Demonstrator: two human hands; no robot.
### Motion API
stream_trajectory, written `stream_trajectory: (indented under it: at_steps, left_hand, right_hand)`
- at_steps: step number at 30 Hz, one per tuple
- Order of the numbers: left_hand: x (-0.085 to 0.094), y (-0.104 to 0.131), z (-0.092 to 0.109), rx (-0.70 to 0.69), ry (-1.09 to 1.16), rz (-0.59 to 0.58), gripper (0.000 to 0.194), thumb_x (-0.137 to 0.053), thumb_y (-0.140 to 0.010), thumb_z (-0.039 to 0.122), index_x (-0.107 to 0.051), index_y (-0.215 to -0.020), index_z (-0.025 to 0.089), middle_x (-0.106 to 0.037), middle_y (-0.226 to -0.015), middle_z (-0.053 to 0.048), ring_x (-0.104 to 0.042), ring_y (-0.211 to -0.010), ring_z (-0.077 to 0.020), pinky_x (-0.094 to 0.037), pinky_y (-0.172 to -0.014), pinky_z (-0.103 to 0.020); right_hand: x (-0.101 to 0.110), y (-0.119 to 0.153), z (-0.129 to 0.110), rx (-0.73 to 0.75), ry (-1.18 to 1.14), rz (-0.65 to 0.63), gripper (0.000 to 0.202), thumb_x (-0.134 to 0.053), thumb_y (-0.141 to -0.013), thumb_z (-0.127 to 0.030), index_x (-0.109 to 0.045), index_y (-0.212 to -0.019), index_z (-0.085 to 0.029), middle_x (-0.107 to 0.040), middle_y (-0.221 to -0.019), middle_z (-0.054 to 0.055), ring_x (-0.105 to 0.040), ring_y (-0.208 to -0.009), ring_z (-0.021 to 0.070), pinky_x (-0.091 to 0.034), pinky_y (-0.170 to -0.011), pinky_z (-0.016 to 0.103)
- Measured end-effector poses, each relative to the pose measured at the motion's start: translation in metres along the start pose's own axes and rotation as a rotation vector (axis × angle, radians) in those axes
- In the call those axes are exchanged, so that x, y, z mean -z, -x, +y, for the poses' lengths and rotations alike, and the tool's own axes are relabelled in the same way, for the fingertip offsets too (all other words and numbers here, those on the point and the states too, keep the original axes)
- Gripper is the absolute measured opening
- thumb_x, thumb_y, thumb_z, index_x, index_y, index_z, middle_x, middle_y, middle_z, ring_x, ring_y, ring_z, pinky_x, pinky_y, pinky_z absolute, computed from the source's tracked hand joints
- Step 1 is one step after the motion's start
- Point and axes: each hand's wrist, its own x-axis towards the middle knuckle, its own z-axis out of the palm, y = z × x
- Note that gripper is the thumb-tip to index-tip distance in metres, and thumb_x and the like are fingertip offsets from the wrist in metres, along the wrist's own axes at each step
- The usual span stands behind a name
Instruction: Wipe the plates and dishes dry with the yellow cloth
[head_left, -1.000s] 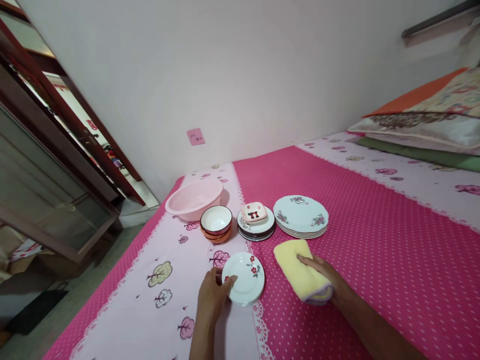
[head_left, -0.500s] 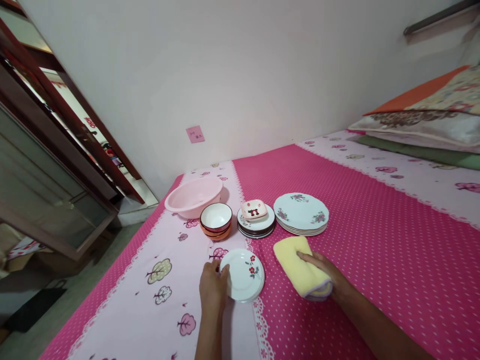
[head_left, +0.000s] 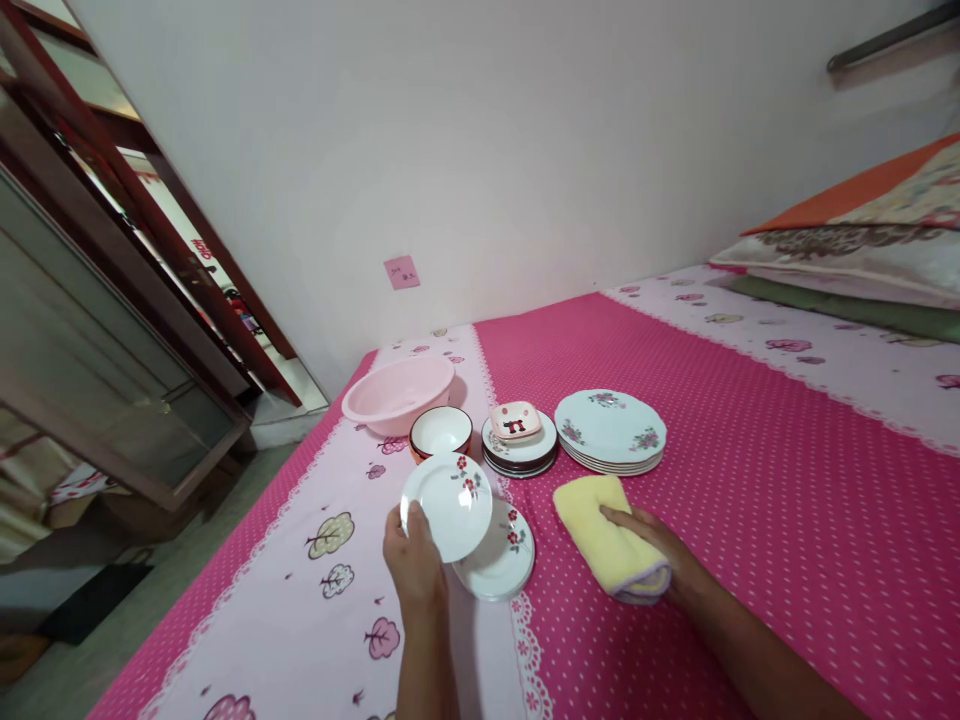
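My left hand (head_left: 412, 555) grips a small white plate (head_left: 444, 510) with red flowers by its left edge, thumb on top. That plate is tilted up above a stack of matching plates (head_left: 501, 565) lying on the bed, hiding part of them. My right hand (head_left: 649, 540) is closed on a folded yellow towel (head_left: 611, 540) with a purple edge, to the right of the stack. Behind the lifted plate stand white-lined bowls (head_left: 441, 432), partly covered by it.
A pink basin (head_left: 401, 395) stands near the wall. A small square dish (head_left: 515, 422) rests on a stack of dark-rimmed plates (head_left: 517, 460). Larger flowered plates (head_left: 611, 430) are stacked to the right. Pillows (head_left: 847, 250) lie at the far right of the bed.
My left hand has lifted the top plate off the small stack and tilted it, moving it up and slightly left. The towel stays in my right hand. The view has shifted slightly.
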Motion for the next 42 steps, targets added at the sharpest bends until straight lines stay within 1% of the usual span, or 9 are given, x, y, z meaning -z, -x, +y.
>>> stream_trajectory:
  at_steps: [7, 12, 19, 24, 27, 31, 37, 40, 42]
  left_hand:
    - [-0.043, 0.035, -0.011, 0.446, 0.42, -0.328, 0.029, -0.059, -0.092, 0.025, -0.068, -0.117, 0.014, -0.08, -0.109, -0.015, -0.075, -0.108, -0.0275, -0.063, -0.091, -0.041]
    - [-0.055, 0.052, -0.034, 0.727, 0.853, -0.649, 0.043, -0.045, -0.104, 0.028, -0.061, -0.141, 0.012, -0.078, -0.121, -0.013, -0.066, -0.127, -0.0234, -0.045, -0.118, -0.042]
    - [-0.053, 0.04, -0.047, 0.595, 1.137, -0.876, 0.046, -0.041, -0.107, 0.041, -0.07, -0.133, 0.016, -0.069, -0.137, -0.011, -0.058, -0.137, -0.026, -0.027, -0.128, -0.045]
    - [-0.041, 0.027, -0.047, 0.487, 1.214, -0.939, 0.047, -0.037, -0.107, 0.042, -0.071, -0.131, 0.02, -0.069, -0.137, -0.011, -0.062, -0.132, -0.0253, -0.032, -0.125, -0.047]
    - [-0.038, 0.024, -0.047, 0.496, 1.183, -0.87, 0.045, -0.039, -0.107, 0.041, -0.073, -0.128, 0.02, -0.07, -0.135, -0.011, -0.065, -0.128, -0.0261, -0.039, -0.121, -0.047]
    - [-0.041, 0.026, -0.044, 0.536, 1.116, -0.705, 0.042, -0.046, -0.105, 0.043, -0.074, -0.126, 0.02, -0.071, -0.134, -0.012, -0.066, -0.127, -0.0289, -0.044, -0.116, -0.049]
    - [-0.04, 0.027, -0.045, 0.557, 1.106, -0.63, 0.044, -0.053, -0.1, 0.052, -0.076, -0.123, 0.023, -0.074, -0.128, -0.013, -0.07, -0.12, -0.0324, -0.047, -0.112, -0.052]
    - [-0.039, 0.024, -0.047, 0.519, 1.129, -0.633, 0.042, -0.049, -0.102, 0.049, -0.073, -0.128, 0.026, -0.072, -0.132, -0.011, -0.067, -0.124, -0.0315, -0.046, -0.114, -0.052]
    - [-0.038, 0.022, -0.047, 0.5, 1.127, -0.633, 0.043, -0.048, -0.102, 0.048, -0.071, -0.131, 0.026, -0.07, -0.136, -0.011, -0.065, -0.128, -0.032, -0.044, -0.115, -0.053]
  right_hand:
    - [-0.002, 0.0, 0.001, 0.003, -0.021, 0.009, 0.033, -0.084, -0.067, -0.035, -0.071, -0.091, -0.016, -0.075, -0.069, 0.01, -0.071, -0.059, 0.0257, -0.058, -0.06, 0.035]
    - [0.004, -0.003, 0.001, -0.028, -0.015, -0.018, 0.029, -0.082, -0.07, -0.038, -0.073, -0.089, -0.017, -0.075, -0.067, 0.01, -0.072, -0.06, 0.0281, -0.057, -0.057, 0.034]
    - [-0.001, 0.002, -0.004, -0.101, 0.006, -0.063, 0.049, -0.08, -0.075, -0.047, -0.071, -0.108, -0.012, -0.079, -0.079, 0.015, -0.076, -0.067, 0.0302, -0.061, -0.067, 0.04]
    - [-0.008, 0.025, -0.028, -0.09, 0.095, -0.087, 0.056, -0.074, -0.078, -0.056, -0.071, -0.112, -0.012, -0.08, -0.089, 0.016, -0.076, -0.072, 0.031, -0.06, -0.066, 0.041]
    - [-0.009, 0.05, -0.065, 0.201, 0.488, -0.047, 0.054, -0.071, -0.079, -0.053, -0.071, -0.118, -0.016, -0.08, -0.103, 0.014, -0.075, -0.086, 0.0337, -0.059, -0.072, 0.042]
    - [-0.016, 0.067, -0.096, 0.918, 1.14, 0.268, 0.04, -0.058, -0.091, -0.039, -0.07, -0.123, -0.018, -0.074, -0.12, 0.016, -0.069, -0.108, 0.0352, -0.057, -0.088, 0.048]
    - [-0.012, 0.034, 0.012, 1.367, 1.79, 0.335, 0.048, -0.047, -0.078, 0.002, -0.07, -0.115, -0.017, -0.077, -0.114, 0.014, -0.072, -0.1, 0.0302, -0.06, -0.08, 0.045]
    - [0.008, 0.024, 0.059, 1.406, 1.897, 0.318, 0.06, -0.044, -0.079, 0.005, -0.065, -0.131, -0.015, -0.07, -0.135, 0.013, -0.067, -0.118, 0.0301, -0.057, -0.094, 0.049]
    - [0.019, 0.022, 0.062, 1.36, 1.912, 0.271, 0.062, -0.045, -0.081, 0.005, -0.062, -0.137, -0.016, -0.069, -0.137, 0.012, -0.067, -0.12, 0.0293, -0.056, -0.095, 0.048]
